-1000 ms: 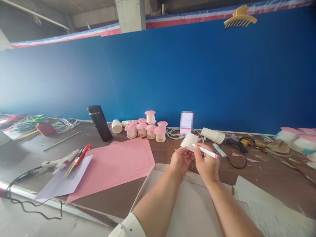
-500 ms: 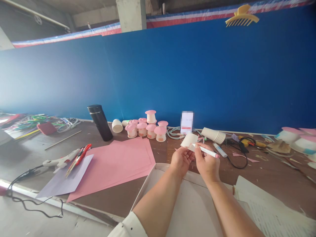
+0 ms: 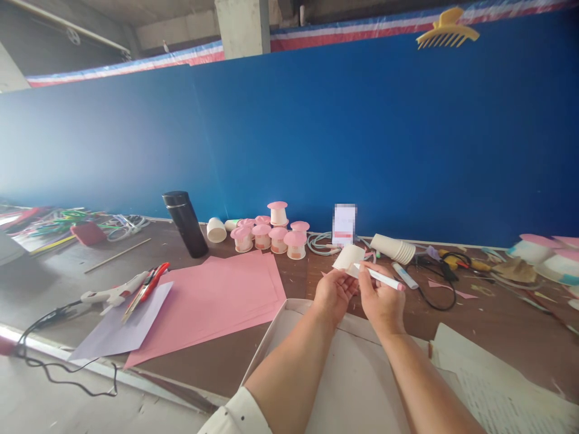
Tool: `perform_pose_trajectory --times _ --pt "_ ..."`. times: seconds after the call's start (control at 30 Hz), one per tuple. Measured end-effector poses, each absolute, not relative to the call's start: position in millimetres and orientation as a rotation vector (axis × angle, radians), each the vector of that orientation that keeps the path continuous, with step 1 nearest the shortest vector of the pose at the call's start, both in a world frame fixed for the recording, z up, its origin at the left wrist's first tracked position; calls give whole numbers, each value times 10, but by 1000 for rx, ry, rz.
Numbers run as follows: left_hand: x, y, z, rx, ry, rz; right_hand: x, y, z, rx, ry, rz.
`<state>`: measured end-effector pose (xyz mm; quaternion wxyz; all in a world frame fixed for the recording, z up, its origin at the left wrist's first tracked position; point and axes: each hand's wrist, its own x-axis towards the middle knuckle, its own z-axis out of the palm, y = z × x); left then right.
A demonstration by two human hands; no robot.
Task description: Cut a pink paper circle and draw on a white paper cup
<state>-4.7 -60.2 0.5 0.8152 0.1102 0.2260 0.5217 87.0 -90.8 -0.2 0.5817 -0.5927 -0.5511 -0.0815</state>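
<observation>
My left hand [image 3: 333, 295] is closed on a white paper cup [image 3: 347, 258], which is tilted, its underside hidden by the fingers. A white marker pen [image 3: 382, 277] with a pink end is gripped in my right hand [image 3: 381, 301], its tip against or very near the cup's side. Both hands are above the rim of a shallow white box lid [image 3: 357, 361]. Behind and left of them stand several paper cups with pink paper tops [image 3: 296, 244], one raised on the others.
Pink paper sheets [image 3: 217, 301] lie left, with a lilac sheet [image 3: 131, 331], a red cutter [image 3: 151, 283] and a glue gun [image 3: 115, 294] on them. A black flask [image 3: 185, 226] stands behind. Nested paper cups [image 3: 393, 248] and cables [image 3: 436, 295] lie right. A phone [image 3: 344, 224] leans behind.
The whole view has shifted slightly. The cup, the pen and both hands keep nearly the same pose.
</observation>
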Motion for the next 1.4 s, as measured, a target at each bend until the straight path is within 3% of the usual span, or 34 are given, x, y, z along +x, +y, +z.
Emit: perform_pose_trajectory --times 1.4 --pt "-61 -603 26 193 498 1103 874 -912 -6 -1417 -1282 -179"
